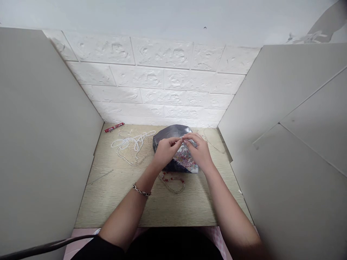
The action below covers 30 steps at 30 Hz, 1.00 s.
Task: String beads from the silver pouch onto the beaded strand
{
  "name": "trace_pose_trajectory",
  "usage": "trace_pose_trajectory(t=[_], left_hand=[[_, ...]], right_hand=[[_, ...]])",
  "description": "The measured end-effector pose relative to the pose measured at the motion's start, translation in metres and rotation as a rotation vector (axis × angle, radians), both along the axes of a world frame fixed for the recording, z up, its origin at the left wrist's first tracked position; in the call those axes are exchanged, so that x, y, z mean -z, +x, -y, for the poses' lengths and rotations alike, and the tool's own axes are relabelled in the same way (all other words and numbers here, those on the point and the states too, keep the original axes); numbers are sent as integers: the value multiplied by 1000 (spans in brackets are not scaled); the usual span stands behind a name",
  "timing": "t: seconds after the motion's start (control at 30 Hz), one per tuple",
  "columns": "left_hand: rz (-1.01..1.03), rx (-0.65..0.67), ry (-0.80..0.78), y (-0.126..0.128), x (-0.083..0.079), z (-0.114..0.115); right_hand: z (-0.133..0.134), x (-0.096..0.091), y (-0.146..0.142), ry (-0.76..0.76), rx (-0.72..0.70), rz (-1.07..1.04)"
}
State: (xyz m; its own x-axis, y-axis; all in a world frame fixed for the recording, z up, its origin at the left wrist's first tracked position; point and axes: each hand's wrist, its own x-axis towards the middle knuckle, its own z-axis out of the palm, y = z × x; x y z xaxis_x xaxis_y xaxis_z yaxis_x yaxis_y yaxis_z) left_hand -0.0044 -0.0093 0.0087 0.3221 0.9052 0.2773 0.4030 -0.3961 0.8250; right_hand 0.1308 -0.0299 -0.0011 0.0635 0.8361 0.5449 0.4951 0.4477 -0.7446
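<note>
My left hand [168,150] and my right hand [198,148] meet fingertip to fingertip above a dark, shiny bag [173,131]. Both are closed in a pinch, and whatever lies between the fingertips is too small to name. Below them, a heap of small multicoloured beads [184,159] fills the open bag. A beaded strand [175,189] with red and pale beads loops on the table just in front of the bag.
White bead strings [132,141] lie tangled on the table [121,202] left of the bag. Near the back wall is a red packet [114,127]. A thin needle-like rod [101,177] lies at left. Grey panels [284,144] enclose both sides.
</note>
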Motion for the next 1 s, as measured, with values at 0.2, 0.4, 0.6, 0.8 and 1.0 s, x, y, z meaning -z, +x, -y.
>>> trace_pose_trajectory(t=[0.2, 0.4, 0.6, 0.8, 1.0], left_hand=[[29, 21, -32, 0, -4, 2], [132, 70, -123, -1, -4, 2], [228, 117, -231, -1, -4, 2], [213, 92, -236, 1, -5, 4], [153, 62, -189, 3, 1, 1]], right_hand=[[1, 0, 0, 11, -12, 15], [2, -1, 0, 20, -35, -17], [2, 0, 2, 21, -11, -11], [1, 3, 3, 158, 78, 117], [1, 6, 6, 204, 57, 343]])
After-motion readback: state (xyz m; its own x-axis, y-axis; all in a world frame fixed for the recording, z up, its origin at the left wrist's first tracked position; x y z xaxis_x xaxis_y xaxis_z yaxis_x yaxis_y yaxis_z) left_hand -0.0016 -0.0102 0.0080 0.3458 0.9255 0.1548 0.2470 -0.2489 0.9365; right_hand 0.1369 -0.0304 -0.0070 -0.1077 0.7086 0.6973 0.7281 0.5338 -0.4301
